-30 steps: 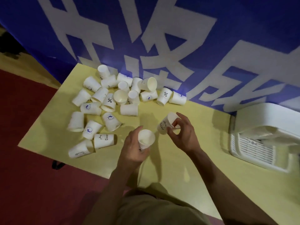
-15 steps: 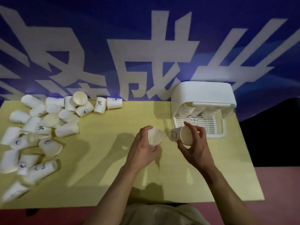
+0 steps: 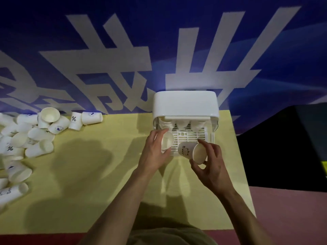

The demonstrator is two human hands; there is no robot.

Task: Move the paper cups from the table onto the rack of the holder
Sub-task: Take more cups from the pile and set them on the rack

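Note:
A white cup holder (image 3: 184, 103) with a slatted rack (image 3: 189, 137) stands at the back of the yellow table (image 3: 99, 174). Under its lid sit a few white cups (image 3: 196, 125) at the rear of the rack. My left hand (image 3: 154, 152) grips a plain white paper cup (image 3: 167, 143) at the rack's front left corner. My right hand (image 3: 210, 165) holds a printed paper cup (image 3: 192, 152) on its side, mouth toward me, just over the rack's front edge. Several loose paper cups (image 3: 30, 137) lie piled at the table's left.
A blue banner (image 3: 159, 50) with large white characters hangs right behind the table and holder. The table's right edge (image 3: 240, 165) lies close to the holder, with dark floor beyond. Reddish floor runs along the near edge.
Both hands have carried their cups rightward and forward from the pile to the holder's rack. The view has swung right, so the holder now sits in the middle.

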